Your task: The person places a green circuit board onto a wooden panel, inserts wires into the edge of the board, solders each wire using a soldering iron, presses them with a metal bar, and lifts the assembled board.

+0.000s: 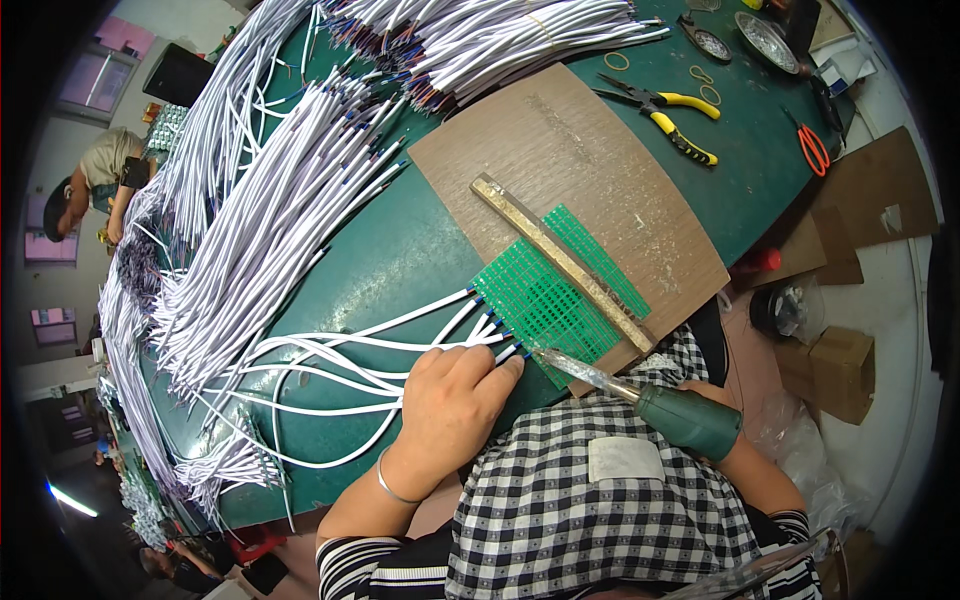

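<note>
My left hand [450,405] is closed, its fingertips pinching the end of a white cable [508,352] at the near corner of a green circuit board panel [530,290]. Several other white cables run from the panel's left edge, their blue wire ends against it. In my right hand [712,392] is a soldering iron [685,418] with a dark green handle. Its tip touches or hovers just over the panel beside my left fingertips; which one I cannot tell. A worn bar [560,262] lies across the panel, which rests on a brown board [570,130].
Large bundles of white cables [270,220] cover the left and far side of the green table [370,250]. Yellow-handled pliers [665,112], orange-handled scissors [812,148] and a metal dish [765,42] lie at the far right. Cardboard boxes [842,375] stand beyond the right edge. Another person [95,185] works at the left.
</note>
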Action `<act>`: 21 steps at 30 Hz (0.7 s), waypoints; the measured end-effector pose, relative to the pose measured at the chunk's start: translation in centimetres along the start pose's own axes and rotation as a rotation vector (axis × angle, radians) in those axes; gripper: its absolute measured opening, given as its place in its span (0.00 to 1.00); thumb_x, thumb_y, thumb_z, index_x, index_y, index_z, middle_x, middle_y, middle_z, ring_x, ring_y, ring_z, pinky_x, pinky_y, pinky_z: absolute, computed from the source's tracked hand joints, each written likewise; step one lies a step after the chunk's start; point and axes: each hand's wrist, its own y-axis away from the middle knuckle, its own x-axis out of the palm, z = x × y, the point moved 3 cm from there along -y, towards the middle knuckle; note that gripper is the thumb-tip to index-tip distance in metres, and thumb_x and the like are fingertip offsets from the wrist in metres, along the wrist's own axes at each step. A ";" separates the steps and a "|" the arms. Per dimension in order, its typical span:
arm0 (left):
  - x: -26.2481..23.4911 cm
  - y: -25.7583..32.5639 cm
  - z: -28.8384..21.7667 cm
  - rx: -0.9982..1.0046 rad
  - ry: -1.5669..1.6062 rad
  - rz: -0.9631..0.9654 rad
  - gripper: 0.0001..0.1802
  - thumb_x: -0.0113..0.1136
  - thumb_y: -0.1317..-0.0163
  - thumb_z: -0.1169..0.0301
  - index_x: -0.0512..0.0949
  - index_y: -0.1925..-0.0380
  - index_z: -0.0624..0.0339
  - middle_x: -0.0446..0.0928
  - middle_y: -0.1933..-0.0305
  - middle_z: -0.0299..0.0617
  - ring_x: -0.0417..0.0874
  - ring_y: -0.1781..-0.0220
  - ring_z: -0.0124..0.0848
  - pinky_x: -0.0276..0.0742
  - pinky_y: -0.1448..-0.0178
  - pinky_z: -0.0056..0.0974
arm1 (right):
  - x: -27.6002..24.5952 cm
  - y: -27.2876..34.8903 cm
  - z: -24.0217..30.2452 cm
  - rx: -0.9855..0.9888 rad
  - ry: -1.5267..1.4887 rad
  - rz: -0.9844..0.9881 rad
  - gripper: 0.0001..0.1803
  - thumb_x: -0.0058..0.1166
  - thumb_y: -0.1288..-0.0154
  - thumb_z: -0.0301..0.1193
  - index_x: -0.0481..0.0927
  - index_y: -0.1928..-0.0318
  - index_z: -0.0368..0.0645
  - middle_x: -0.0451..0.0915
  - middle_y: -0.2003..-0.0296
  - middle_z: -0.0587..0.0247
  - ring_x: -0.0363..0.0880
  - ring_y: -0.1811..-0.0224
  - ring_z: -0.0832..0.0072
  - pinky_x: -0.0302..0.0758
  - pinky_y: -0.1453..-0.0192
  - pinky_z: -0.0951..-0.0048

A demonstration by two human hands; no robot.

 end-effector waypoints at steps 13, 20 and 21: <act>0.1 0.0 0.2 0.016 0.009 -0.004 0.13 0.63 0.56 0.74 0.80 0.66 0.53 0.68 0.76 0.35 0.73 0.75 0.33 0.65 0.70 0.38 | -0.3 -0.8 -1.9 -0.954 0.525 -0.060 0.28 0.70 0.53 0.30 0.71 0.52 0.37 0.81 0.63 0.58 0.83 0.65 0.65 0.81 0.59 0.67; 0.2 0.1 0.3 0.008 -0.002 -0.006 0.13 0.63 0.56 0.75 0.80 0.66 0.54 0.68 0.77 0.34 0.72 0.75 0.33 0.64 0.70 0.38 | 1.0 0.8 6.2 -0.138 -0.205 0.083 0.21 0.68 0.51 0.29 0.77 0.56 0.35 0.83 0.63 0.59 0.84 0.64 0.70 0.81 0.59 0.73; 0.1 0.2 0.3 0.007 0.004 -0.005 0.13 0.62 0.56 0.74 0.80 0.66 0.54 0.68 0.77 0.34 0.72 0.75 0.33 0.64 0.70 0.38 | 1.1 0.8 6.1 -0.139 -0.201 0.091 0.21 0.68 0.51 0.29 0.77 0.56 0.35 0.83 0.63 0.59 0.84 0.64 0.70 0.81 0.59 0.73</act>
